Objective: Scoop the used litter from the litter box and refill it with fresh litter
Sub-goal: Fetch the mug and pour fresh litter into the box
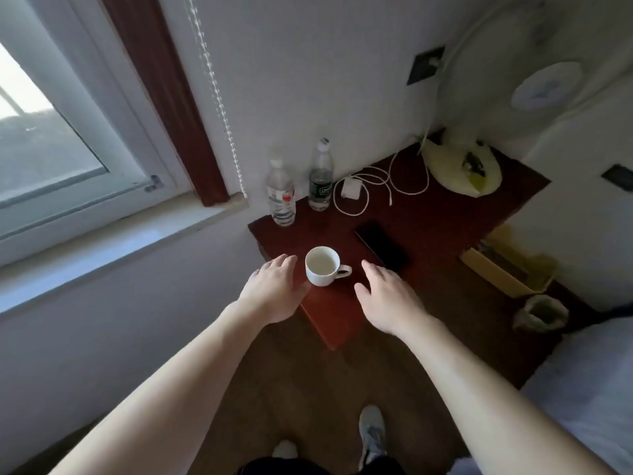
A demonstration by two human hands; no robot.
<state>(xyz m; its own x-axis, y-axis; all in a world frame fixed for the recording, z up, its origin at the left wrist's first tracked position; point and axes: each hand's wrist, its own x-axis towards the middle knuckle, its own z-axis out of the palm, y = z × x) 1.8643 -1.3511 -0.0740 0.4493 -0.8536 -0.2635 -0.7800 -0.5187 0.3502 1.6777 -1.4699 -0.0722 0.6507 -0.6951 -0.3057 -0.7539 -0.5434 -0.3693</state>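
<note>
While standing at the dark red table (428, 214), yellow box (507, 269) on the floor to its right (litter box? unclear), reaches both arms forward: right hand (387, 296) flat, fingers straight, near black phone (382, 246); left hand (274, 289) fingers loosely spread, just beside white mug (322, 265).

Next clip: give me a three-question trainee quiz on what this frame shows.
1. True or false: the white mug lies tipped on its side.
2. How many plastic bottles stand on the red table?
3. What lies just beyond the right hand? A) black phone B) scoop C) keys

Key: 1 false, it stands upright; 2 two; 3 A.
</note>
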